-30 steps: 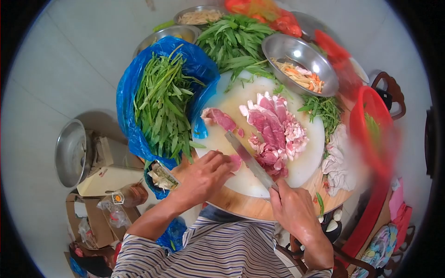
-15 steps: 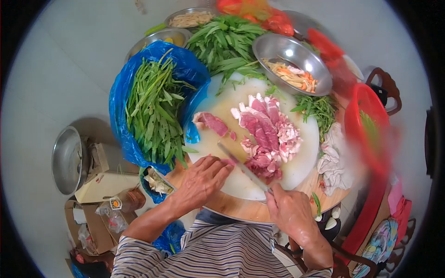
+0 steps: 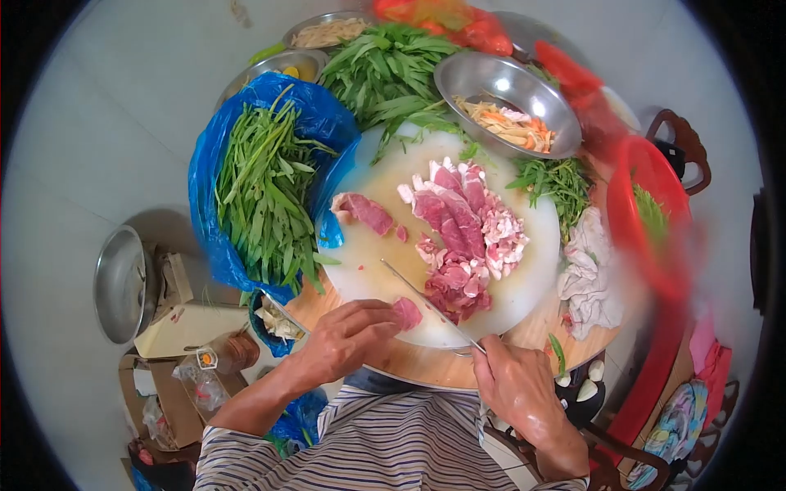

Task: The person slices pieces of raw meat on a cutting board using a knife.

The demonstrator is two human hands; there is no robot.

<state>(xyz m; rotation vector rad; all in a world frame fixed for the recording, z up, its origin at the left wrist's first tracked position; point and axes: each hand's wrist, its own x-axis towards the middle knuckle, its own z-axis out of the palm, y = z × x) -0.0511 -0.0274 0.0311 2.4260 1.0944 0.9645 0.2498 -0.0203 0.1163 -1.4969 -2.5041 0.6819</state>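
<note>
My right hand (image 3: 517, 383) grips the handle of a knife (image 3: 430, 301), its blade pointing up and left over a round white cutting board (image 3: 360, 286). At the board's near edge, my left hand (image 3: 348, 340) has its fingers curled together against a small piece of meat (image 3: 407, 313), just left of the blade. Sliced and chopped raw meat (image 3: 452, 221) is heaped on the board beyond the knife. A separate strip of meat (image 3: 364, 214) lies on the left of the board, with a tiny scrap beside it.
Left of the board, a blue plastic bag (image 3: 214, 217) holds leafy greens (image 3: 266, 196). More greens (image 3: 389, 69) lie behind. A steel bowl (image 3: 458, 75) with shredded food overlaps the back right. A crumpled cloth (image 3: 588, 278) and a red basket (image 3: 655, 176) are on the right.
Both hands have moved slightly toward me. The knife has shifted down with its blade now seen edge-on, and the small meat piece shows more clearly beside my left fingertips.
</note>
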